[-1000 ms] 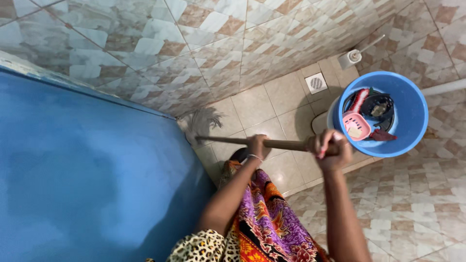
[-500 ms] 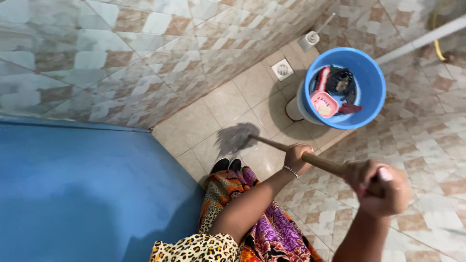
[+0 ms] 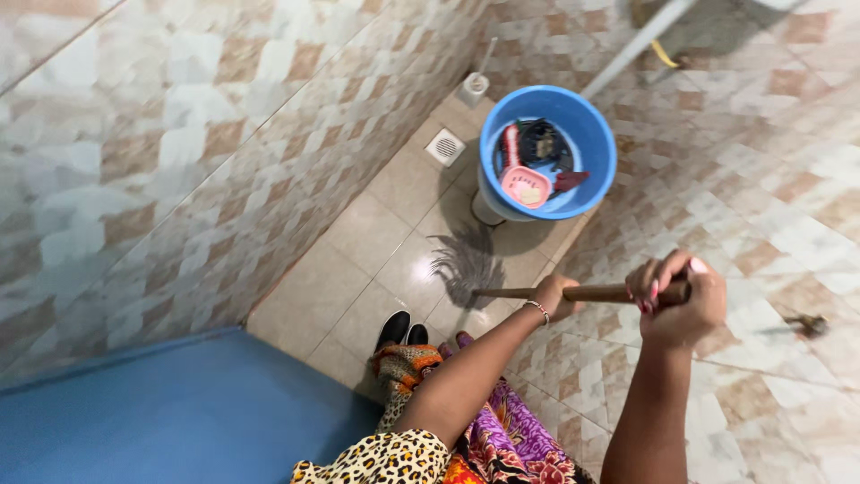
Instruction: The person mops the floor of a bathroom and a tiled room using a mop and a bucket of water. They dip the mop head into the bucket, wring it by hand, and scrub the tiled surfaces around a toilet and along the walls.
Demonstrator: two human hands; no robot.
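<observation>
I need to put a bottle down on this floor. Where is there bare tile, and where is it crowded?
Bare tile lies between the left wall and the mop head, from the floor drain towards the black shoes. It is crowded around the blue bucket and toilet brush holder.

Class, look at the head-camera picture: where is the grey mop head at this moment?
The mop head lies on the beige floor tiles near the picture's centre, just in front of the blue bucket and beyond the person's black shoes.
</observation>
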